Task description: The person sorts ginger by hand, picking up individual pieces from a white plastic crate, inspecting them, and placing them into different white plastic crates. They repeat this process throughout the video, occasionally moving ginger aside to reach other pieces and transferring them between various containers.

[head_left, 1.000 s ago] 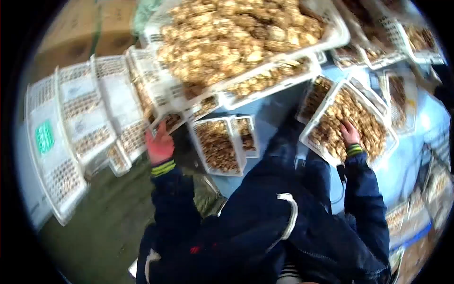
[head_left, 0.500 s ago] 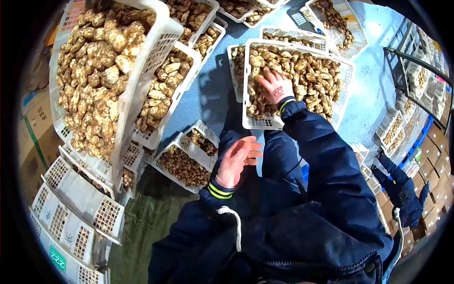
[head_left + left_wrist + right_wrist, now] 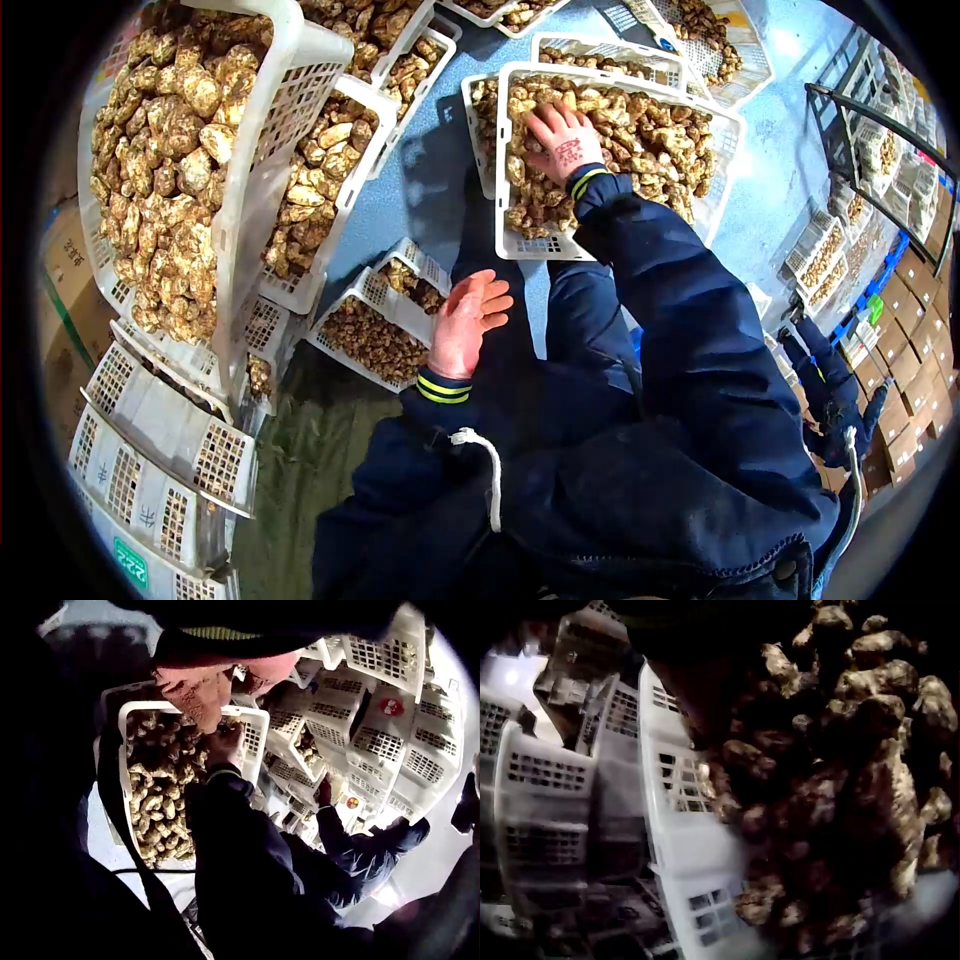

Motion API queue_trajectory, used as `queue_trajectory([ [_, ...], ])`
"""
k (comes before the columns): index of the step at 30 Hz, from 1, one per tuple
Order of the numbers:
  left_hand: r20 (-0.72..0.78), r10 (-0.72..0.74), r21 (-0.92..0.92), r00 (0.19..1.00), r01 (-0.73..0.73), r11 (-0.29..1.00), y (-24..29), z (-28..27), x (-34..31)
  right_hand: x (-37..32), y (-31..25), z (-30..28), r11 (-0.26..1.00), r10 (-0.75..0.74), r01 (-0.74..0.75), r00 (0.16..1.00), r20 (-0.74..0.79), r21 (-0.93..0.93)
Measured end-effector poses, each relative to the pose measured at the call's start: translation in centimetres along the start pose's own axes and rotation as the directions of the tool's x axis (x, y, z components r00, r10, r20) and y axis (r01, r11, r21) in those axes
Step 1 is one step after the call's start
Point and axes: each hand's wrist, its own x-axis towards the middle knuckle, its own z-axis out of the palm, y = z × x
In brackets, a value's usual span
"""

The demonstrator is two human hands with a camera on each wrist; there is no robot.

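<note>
My right hand (image 3: 563,145), with a red mark on its back, rests on knobbly brown tubers (image 3: 655,140) near the left side of a white plastic crate (image 3: 726,180). Its fingers are spread over the heap, with no tuber gripped. In the left wrist view the same hand (image 3: 225,746) reaches into the crate; the right wrist view shows dark, close tubers (image 3: 885,679) beside the crate's slotted wall (image 3: 694,847). My left hand (image 3: 468,325) hangs in the air above my legs, fingers extended and apart, holding nothing. A small crate of small tubers (image 3: 365,340) stands beyond it.
A large heaped crate (image 3: 285,150) rises at the left beside more filled crates. Stacked white baskets (image 3: 165,430) stand below it. Another person (image 3: 840,395) works at the right, near cardboard boxes (image 3: 915,350) and a black metal frame (image 3: 880,130).
My left hand has come away from the baskets at the left and now hangs over my legs. The head view has turned. My right hand stays on the tubers, moving slightly over them.
</note>
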Motion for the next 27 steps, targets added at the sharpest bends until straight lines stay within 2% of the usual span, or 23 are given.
queue_trajectory([
  [1,0.013,0.007,0.008,1.0,-0.007,1.0,0.0,0.0,-0.1,-0.1,0.7,0.4,0.998,0.066,-0.066,0.997,0.048,-0.003],
  [2,0.009,0.01,0.005,1.0,-0.01,1.0,0.2,-0.1,-0.1,-0.5,2.1,0.3,0.997,0.057,-0.056,0.998,0.023,-0.051],
  [4,0.029,0.046,-0.078,0.999,-0.043,0.996,0.3,-0.5,-0.1,-2.0,4.1,-0.5,0.991,0.136,-0.136,0.99,-0.024,-0.018],
  [5,0.012,0.045,-0.082,0.999,-0.044,0.996,0.2,-0.7,0.0,-2.9,5.6,-1.1,0.965,0.228,-0.222,0.973,0.03,-0.139],
  [6,-0.002,0.065,-0.089,0.998,-0.065,0.994,-0.2,-1.1,0.2,-3.4,6.7,-1.9,0.936,0.23,-0.25,0.967,-0.11,-0.247],
  [8,-0.015,0.025,-0.094,1.0,-0.026,0.995,-0.8,-1.2,0.6,-3.7,6.5,-3.2,0.929,0.265,-0.311,0.937,-0.229,-0.198],
  [9,-0.02,0.026,-0.098,0.999,-0.028,0.995,-1.0,-1.0,0.7,-3.4,5.0,-3.3,0.954,0.216,-0.251,0.954,-0.21,-0.162],
  [10,-0.018,0.005,-0.065,1.0,-0.007,0.998,-1.2,-0.8,0.8,-2.8,3.0,-3.1,0.982,0.188,-0.188,0.982,-0.004,-0.03],
  [11,-0.016,-0.013,-0.028,1.0,0.012,1.0,-1.2,-0.5,0.9,-2.8,1.3,-1.1,0.989,0.139,-0.143,0.984,0.114,0.028],
  [12,0.004,-0.009,-0.043,1.0,0.009,0.999,-1.1,-0.3,0.9,-1.9,-1.3,-0.1,0.931,0.347,-0.364,0.869,0.353,-0.019],
  [13,-0.002,0.0,-0.019,1.0,0.0,1.0,-0.7,0.1,0.8,-1.7,-2.0,2.9,0.873,0.439,-0.485,0.824,0.357,0.046],
  [14,-0.011,0.005,0.003,1.0,-0.005,1.0,-0.4,0.5,0.5,-0.9,-2.8,3.3,0.816,0.543,-0.578,0.753,0.371,-0.019],
  [17,0.001,0.016,-0.037,1.0,-0.016,0.999,-0.3,0.3,0.3,-0.1,-3.0,4.3,0.778,0.579,-0.628,0.73,0.363,0.022],
  [18,0.007,0.01,-0.036,1.0,-0.01,0.999,-0.6,0.2,0.3,0.0,-2.1,4.6,0.74,0.588,-0.672,0.667,0.456,0.028],
  [20,-0.004,0.004,-0.057,1.0,-0.004,0.998,-1.0,-0.1,0.8,-0.9,-0.5,4.5,0.722,0.567,-0.691,0.624,0.538,0.04],
  [21,0.0,0.005,-0.053,1.0,-0.005,0.999,-1.0,0.1,0.8,-2.2,0.8,6.6,0.738,0.528,-0.673,0.615,0.586,0.042],
  [22,-0.002,0.005,-0.053,1.0,-0.005,0.999,-1.0,0.3,0.7,-3.4,0.5,5.9,0.779,0.493,-0.613,0.73,0.473,0.133],
  [24,-0.011,0.002,-0.029,1.0,-0.002,1.0,-0.8,0.5,0.9,-4.2,0.3,3.9,0.732,0.519,-0.662,0.695,0.497,0.16],
  [25,-0.026,-0.005,-0.035,1.0,0.004,0.999,-0.7,0.6,0.7,-5.0,0.8,3.5,0.726,0.532,-0.654,0.729,0.431,0.211],
  [26,-0.018,0.011,-0.047,1.0,-0.012,0.999,-0.7,0.4,0.7,-5.6,1.2,3.2,0.61,0.588,-0.747,0.651,0.48,0.265],
  [27,-0.023,-0.001,-0.065,1.0,-0.001,0.998,-0.9,0.2,0.8,-6.3,1.6,2.8,0.631,0.594,-0.725,0.68,0.431,0.275],
])
